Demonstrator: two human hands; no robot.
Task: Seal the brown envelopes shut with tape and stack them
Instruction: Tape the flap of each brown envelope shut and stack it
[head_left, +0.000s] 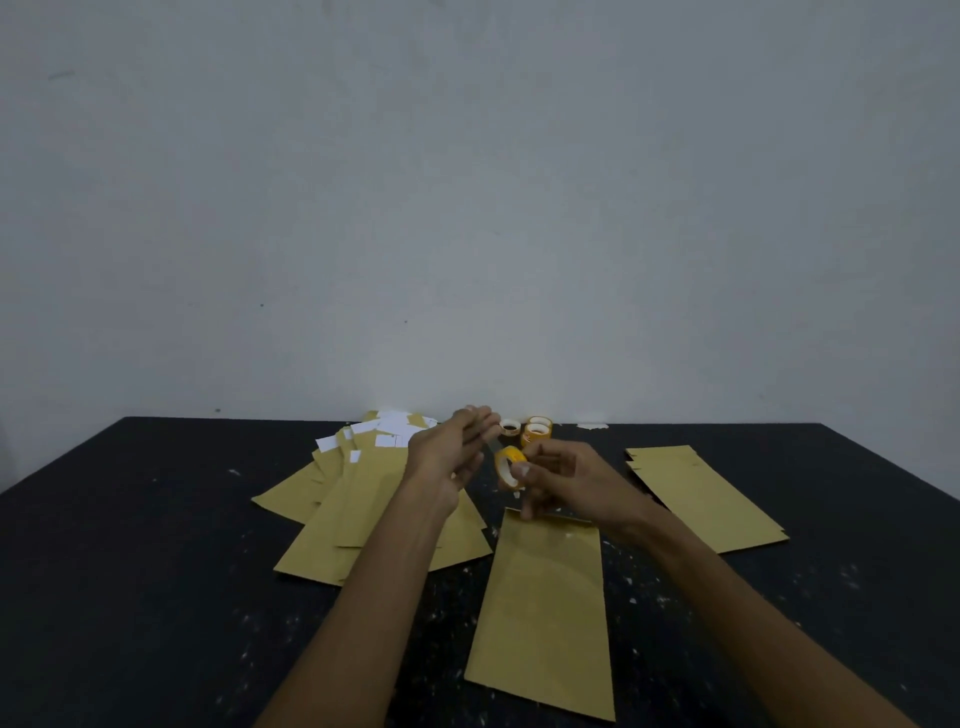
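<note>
Sitting flat on a black tabletop (156, 571) dotted with white flecks, with a plain grey-white wall (467, 182) right behind it, the single brown paper envelope (545, 613) is dead centre in front of the person. Its long axis runs pretty much straight away from them, and the far short end pointing at the wall sits just under the right hand (571, 478). That hand grips a small yellow tape roll (509, 462) between thumb and fingers, held above the table. The left hand (447, 457) looks like it's pinching the end of a clear tape strip (490, 446) pulled off the roll, though it's a bit blurry. Off to the left there's a messy fanned pile of brown envelopes (363, 514) with white paper slips (389, 431) poking out at the far ends. To the right is a neater stack of brown envelopes (706, 499), and three spare tape rolls (535, 428) sit near the wall.
</note>
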